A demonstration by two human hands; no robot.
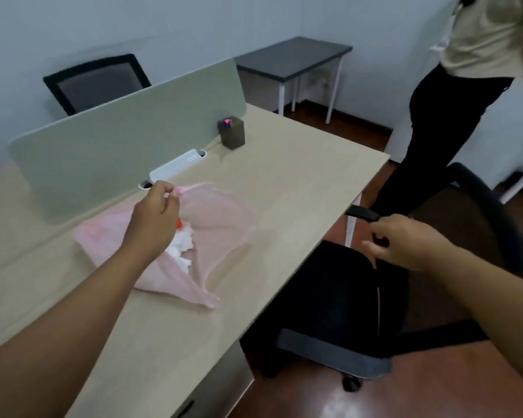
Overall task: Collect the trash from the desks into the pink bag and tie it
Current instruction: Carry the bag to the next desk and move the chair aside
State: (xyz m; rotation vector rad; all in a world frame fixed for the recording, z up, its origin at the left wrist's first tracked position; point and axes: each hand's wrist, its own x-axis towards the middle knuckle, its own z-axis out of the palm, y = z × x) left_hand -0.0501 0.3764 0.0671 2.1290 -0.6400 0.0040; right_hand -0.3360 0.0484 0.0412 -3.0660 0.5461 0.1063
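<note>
- One grip: left hand (159, 211) pinches the pink bag (224, 215) by its rim, just before the green divider (118, 140).
- Right hand (405, 239), loosely curled and empty, hovers well right of the divider.
- Trash (180, 251) sits inside; tying looks next, needing both hands.

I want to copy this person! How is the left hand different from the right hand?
The left hand pinches the edge of the pink bag; the right hand seems to hold nothing, its fingers loosely curled. The left hand is over the desk; the right hand is past the desk's edge, above the black chair. Both reach forward on bare arms.
</note>
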